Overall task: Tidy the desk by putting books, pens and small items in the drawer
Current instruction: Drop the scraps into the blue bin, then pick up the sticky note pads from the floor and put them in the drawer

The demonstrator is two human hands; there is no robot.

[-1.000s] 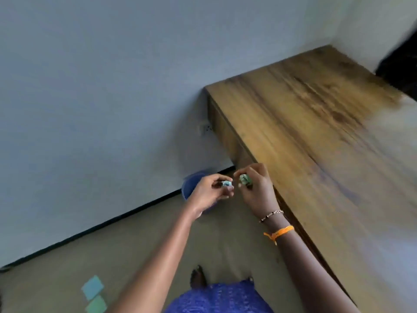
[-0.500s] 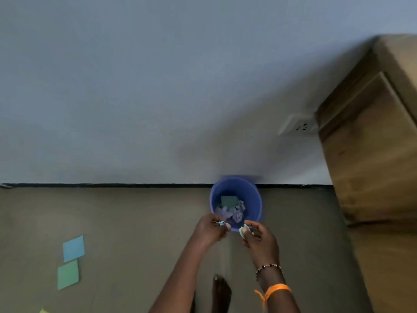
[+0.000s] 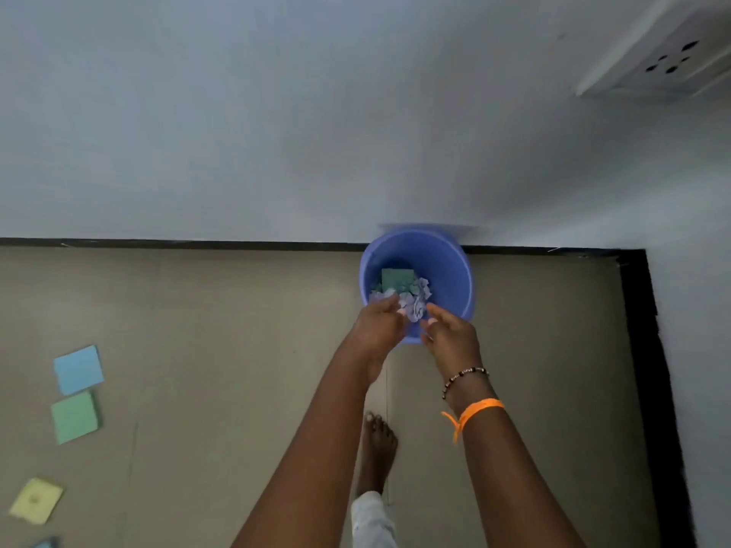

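A round blue bin (image 3: 455, 255) stands on the floor against the wall. Inside it lie a green square note (image 3: 396, 278) and crumpled pale paper scraps (image 3: 415, 300). Both my hands hover over the bin's near rim, palms facing each other. My left hand (image 3: 379, 323) has its fingers spread and I see nothing in it. My right hand (image 3: 447, 331), with a bead bracelet and an orange band on the wrist, is also spread and holds nothing. The desk and its drawer are out of view.
Sticky notes lie on the floor at the left: blue (image 3: 78, 369), green (image 3: 74, 416) and yellow (image 3: 36, 500). My bare foot (image 3: 377, 448) stands below the bin. A white wall socket (image 3: 664, 61) is at the top right. Black skirting (image 3: 197, 244) runs along the wall.
The view swung from the desk down to the bin. The small paper bits pinched in both hands are gone from my fingers, and both hands have opened over the bin.
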